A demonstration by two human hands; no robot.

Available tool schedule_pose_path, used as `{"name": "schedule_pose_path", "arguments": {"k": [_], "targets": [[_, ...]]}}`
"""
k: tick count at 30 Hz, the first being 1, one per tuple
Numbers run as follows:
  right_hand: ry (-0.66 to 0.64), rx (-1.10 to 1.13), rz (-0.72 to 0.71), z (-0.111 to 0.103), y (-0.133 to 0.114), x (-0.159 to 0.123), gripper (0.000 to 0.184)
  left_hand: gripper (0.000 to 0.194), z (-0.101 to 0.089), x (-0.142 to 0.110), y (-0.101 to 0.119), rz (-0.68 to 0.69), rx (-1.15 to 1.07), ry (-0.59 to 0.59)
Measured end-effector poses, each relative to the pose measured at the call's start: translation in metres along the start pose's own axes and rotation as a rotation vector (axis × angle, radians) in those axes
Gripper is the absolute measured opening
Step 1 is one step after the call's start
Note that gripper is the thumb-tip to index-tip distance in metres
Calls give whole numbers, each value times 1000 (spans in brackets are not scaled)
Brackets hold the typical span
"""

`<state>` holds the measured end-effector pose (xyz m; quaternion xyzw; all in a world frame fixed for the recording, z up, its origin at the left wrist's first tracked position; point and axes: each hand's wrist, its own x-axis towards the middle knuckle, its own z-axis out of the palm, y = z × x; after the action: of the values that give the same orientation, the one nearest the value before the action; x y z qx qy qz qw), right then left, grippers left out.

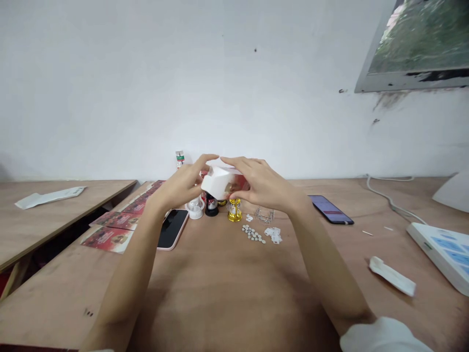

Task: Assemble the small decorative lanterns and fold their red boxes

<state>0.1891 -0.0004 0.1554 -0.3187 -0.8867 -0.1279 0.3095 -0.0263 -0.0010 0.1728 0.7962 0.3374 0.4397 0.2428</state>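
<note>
A small white cardboard box (216, 185) with a red printed side is held up above the table between my two hands. My left hand (182, 183) curves around its left side, with the index finger reaching over the top. From the right, my right hand (262, 185) grips the red side, thumb below and fingers above. Just behind and under the box stand small hourglasses: a gold one (235, 211), a black one (211, 205) and a white one (195, 208). The box partly hides them.
Small white round pieces (252, 233), white tags (274, 234) and thin silvery chains (264, 215) lie right of centre. A phone (173, 229) and red printed cards (110, 238) are at left. Another phone (330, 209), a white strip (393, 276) and a white device (443, 252) lie at right.
</note>
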Motion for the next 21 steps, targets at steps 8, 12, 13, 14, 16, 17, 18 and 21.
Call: {"name": "schedule_pose_path", "arguments": {"k": [8, 12, 13, 14, 16, 17, 18, 21], "targets": [[132, -140, -40, 0, -18, 3, 77, 46, -7, -1, 5, 143, 208, 23], [178, -96, -43, -5, -14, 3, 70, 38, -20, -3, 4, 137, 344, -51], [170, -73, -47, -6, -12, 2, 69, 36, -24, -3, 4, 122, 355, -68], [156, -50, -49, -7, -10, 2, 68, 33, -26, -4, 4, 104, 353, -77], [123, -14, -42, -8, -6, 1, 66, 29, -29, -5, 4, 63, 315, -64], [110, -8, -32, -8, -5, 1, 66, 29, -29, -5, 5, 43, 287, -49], [102, -14, -22, -7, -5, 1, 67, 29, -28, -5, 5, 26, 259, -29], [102, -81, 12, -1, -6, 4, 81, 32, -20, -2, 6, -9, 175, 41]]}}
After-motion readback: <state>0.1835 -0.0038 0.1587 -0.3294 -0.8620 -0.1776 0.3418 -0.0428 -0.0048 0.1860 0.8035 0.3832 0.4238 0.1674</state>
